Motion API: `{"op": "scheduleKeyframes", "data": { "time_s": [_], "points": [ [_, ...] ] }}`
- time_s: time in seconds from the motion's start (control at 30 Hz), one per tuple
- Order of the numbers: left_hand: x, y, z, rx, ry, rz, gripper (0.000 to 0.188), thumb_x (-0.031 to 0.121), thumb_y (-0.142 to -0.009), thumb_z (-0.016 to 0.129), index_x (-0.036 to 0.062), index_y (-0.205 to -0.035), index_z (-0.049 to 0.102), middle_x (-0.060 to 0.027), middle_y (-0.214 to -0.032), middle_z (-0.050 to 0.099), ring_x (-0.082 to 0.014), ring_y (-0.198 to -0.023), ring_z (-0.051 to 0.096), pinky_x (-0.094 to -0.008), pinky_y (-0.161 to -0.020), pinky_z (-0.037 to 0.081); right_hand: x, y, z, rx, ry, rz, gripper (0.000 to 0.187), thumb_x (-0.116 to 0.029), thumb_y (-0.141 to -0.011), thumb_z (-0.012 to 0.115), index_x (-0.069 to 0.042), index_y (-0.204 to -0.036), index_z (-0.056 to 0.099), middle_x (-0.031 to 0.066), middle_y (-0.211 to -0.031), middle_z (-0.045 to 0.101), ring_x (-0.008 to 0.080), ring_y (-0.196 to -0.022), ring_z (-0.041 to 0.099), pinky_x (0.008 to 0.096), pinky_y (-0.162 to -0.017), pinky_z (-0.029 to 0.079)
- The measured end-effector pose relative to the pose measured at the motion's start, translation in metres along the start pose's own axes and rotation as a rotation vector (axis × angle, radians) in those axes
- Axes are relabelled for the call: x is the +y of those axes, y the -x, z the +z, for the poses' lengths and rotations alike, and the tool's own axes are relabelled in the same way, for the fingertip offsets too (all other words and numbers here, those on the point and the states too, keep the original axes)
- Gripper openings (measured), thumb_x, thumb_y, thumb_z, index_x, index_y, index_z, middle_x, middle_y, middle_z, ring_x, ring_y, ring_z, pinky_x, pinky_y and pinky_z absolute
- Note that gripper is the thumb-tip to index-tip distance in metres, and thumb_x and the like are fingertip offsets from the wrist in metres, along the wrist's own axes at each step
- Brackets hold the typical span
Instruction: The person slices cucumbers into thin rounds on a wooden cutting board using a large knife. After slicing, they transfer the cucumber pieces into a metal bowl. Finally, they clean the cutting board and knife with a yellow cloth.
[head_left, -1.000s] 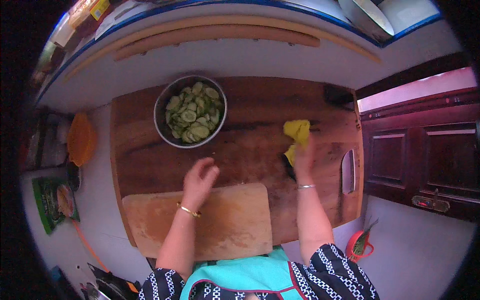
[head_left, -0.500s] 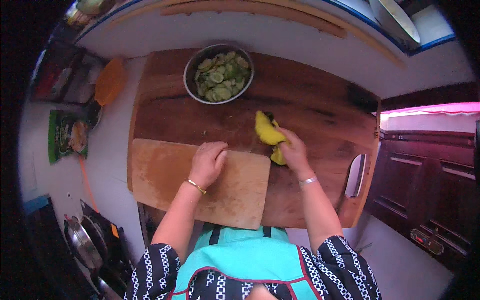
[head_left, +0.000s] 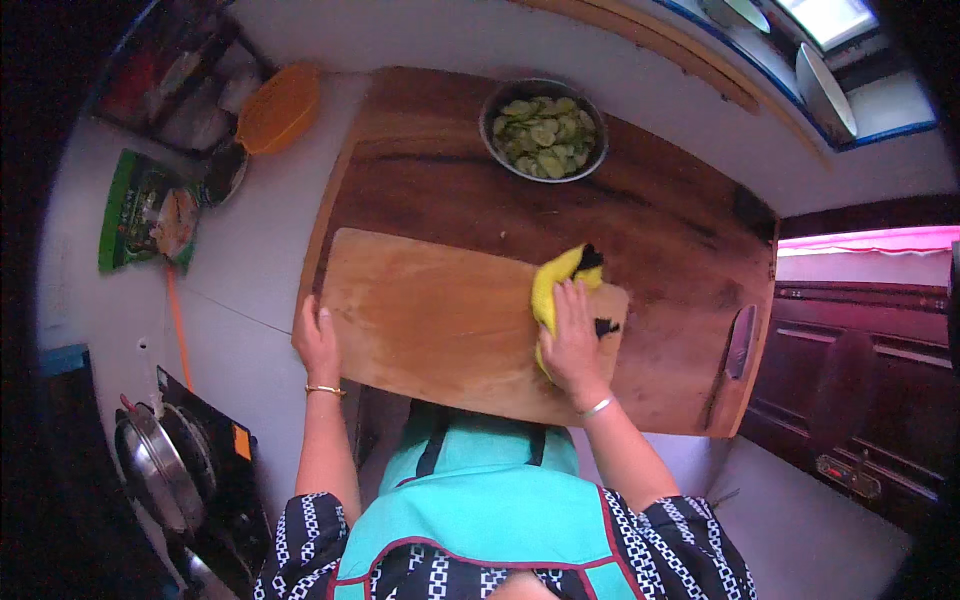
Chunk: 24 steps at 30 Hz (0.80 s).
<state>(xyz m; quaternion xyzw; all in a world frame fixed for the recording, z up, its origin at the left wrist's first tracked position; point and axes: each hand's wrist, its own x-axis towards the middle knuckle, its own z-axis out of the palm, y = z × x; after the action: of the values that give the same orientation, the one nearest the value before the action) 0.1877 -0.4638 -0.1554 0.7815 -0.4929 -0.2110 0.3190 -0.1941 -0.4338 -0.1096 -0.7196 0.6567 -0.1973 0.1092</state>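
A pale wooden cutting board (head_left: 430,320) lies at the front of the dark wooden table, its near edge jutting toward me. My left hand (head_left: 318,345) is at the board's left end and holds it by the edge, thumb on the near side. On the board's right part, my right hand (head_left: 572,345) presses down a crumpled yellow cloth (head_left: 545,290) with black patches. The fingers lie over the cloth, pointing away from me. Beyond the board stands a metal bowl (head_left: 549,178) filled with sliced cucumber (head_left: 545,135).
A cleaver (head_left: 741,342) lies near the right edge of the table (head_left: 440,170). To the left are an orange basket (head_left: 280,110), a green packet (head_left: 135,215) and metal pans (head_left: 160,470). Bowls (head_left: 825,90) stand on a ledge at upper right.
My right hand has brought the cloth from the bare table onto the board. My left hand has moved left from the board's far edge to its left end. The view has shifted.
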Motion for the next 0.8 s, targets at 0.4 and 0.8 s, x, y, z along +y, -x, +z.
{"op": "scheduleKeyframes", "data": {
  "time_s": [0.4, 0.8],
  "points": [
    [0.006, -0.007, -0.028, -0.374, 0.752, -0.233, 0.043, 0.027, -0.1, 0.039, -0.0011, -0.133, 0.044, -0.0111, -0.13, 0.051, -0.0193, -0.12, 0.047, -0.031, -0.102, 0.035, -0.204, -0.072, 0.123, -0.075, -0.334, -0.441, 0.055, -0.005, -0.069, 0.062, -0.006, -0.123, 0.052, 0.0192, -0.126, 0.049, 0.0387, -0.118, 0.044, 0.0448, -0.102, 0.036],
    [0.082, 0.049, 0.02, -0.438, 0.351, 0.31, 0.044, 0.022, -0.095, 0.048, 0.0001, -0.132, 0.043, -0.0165, -0.137, 0.044, -0.0284, -0.128, 0.04, -0.0364, -0.107, 0.03, -0.047, 0.061, 0.027, 0.198, 0.037, -0.045, 0.05, 0.002, -0.067, 0.057, -0.009, -0.115, 0.058, 0.0115, -0.122, 0.056, 0.0323, -0.122, 0.046, 0.0473, -0.104, 0.035]
  ]
}}
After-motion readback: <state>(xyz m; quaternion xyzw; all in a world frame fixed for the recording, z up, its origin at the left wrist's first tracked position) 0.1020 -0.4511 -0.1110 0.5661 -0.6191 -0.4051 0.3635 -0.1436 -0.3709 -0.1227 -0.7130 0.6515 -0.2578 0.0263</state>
